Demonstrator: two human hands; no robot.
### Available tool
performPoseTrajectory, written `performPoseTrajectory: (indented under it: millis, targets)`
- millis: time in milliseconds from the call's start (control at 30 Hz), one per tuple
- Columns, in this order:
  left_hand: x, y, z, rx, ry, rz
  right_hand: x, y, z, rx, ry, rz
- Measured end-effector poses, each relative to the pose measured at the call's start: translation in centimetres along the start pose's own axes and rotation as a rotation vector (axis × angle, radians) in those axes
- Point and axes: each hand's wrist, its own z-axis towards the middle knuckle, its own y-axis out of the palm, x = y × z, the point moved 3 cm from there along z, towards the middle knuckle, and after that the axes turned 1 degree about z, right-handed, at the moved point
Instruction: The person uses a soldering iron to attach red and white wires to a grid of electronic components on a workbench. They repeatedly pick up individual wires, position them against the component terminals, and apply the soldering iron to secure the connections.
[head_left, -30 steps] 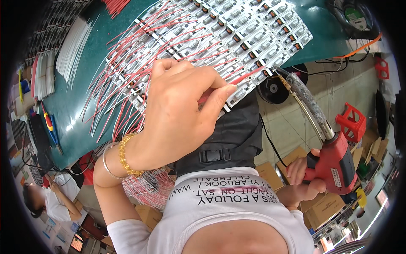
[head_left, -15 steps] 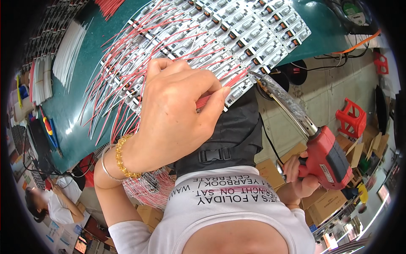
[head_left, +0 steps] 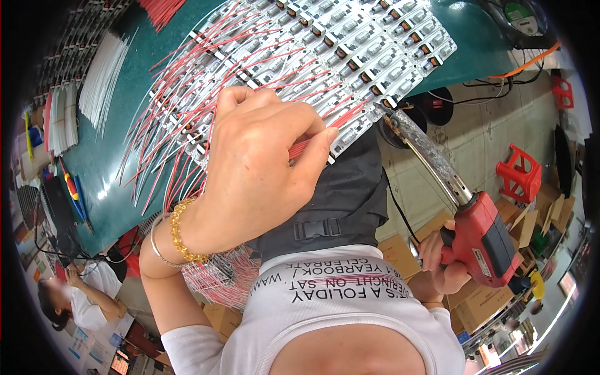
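Note:
A bundle of red wires (head_left: 347,116) is pinched between the thumb and fingers of my left hand (head_left: 259,165). Their far ends lie over the near right edge of a large panel of small circuit boards (head_left: 359,47). My right hand (head_left: 440,262) grips the handle of a red and black soldering gun (head_left: 484,234). Its long, darkened barrel slants up and left, and the tip is close to that same board edge by the wire ends. Whether the tip touches a pad cannot be made out. Many red and white wires (head_left: 165,134) fan off the panel's left side.
The panel lies on a green table (head_left: 109,187). White wires (head_left: 106,81), more red wires (head_left: 161,12) and a screwdriver (head_left: 69,182) are on its left. Below stand a red stool (head_left: 519,174) and cardboard boxes (head_left: 484,305). Another person (head_left: 87,297) sits at lower left.
The soldering gun's tip has shifted slightly right along the board edge, away from the wire ends. My left hand stays nearly still with the red wires.

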Motion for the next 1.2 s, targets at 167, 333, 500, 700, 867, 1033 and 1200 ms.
performPoseTrajectory:
  millis: [167, 333, 500, 700, 867, 1033, 1200]
  targets:
    - [0.2, 0.0, 0.1, 0.027, 0.003, 0.002, -1.4, 1.5, 0.5, 0.104, 0.101, -0.060]
    - [0.8, -0.6, -0.2, 0.030, 0.008, -0.090, -1.6, 1.6, 0.4, 0.162, 0.121, -0.008]
    - [1.4, 0.2, -0.4, -0.082, 0.043, 0.013, -0.9, 0.9, -0.4, 0.168, 0.111, 0.021]
    - [1.4, 0.3, -0.2, -0.106, 0.038, 0.032, -1.2, 1.7, -0.1, 0.182, 0.152, -0.030]
    - [1.6, 0.3, -0.1, -0.115, 0.034, 0.049, -0.9, 1.6, -0.3, 0.183, 0.137, -0.071]
    - [1.6, 0.2, 0.0, -0.127, 0.032, 0.058, -0.8, 1.3, -0.5, 0.124, 0.084, -0.065]
    - [1.5, 0.3, 0.0, -0.124, 0.038, 0.050, -1.3, 1.4, 0.1, 0.118, 0.105, -0.050]
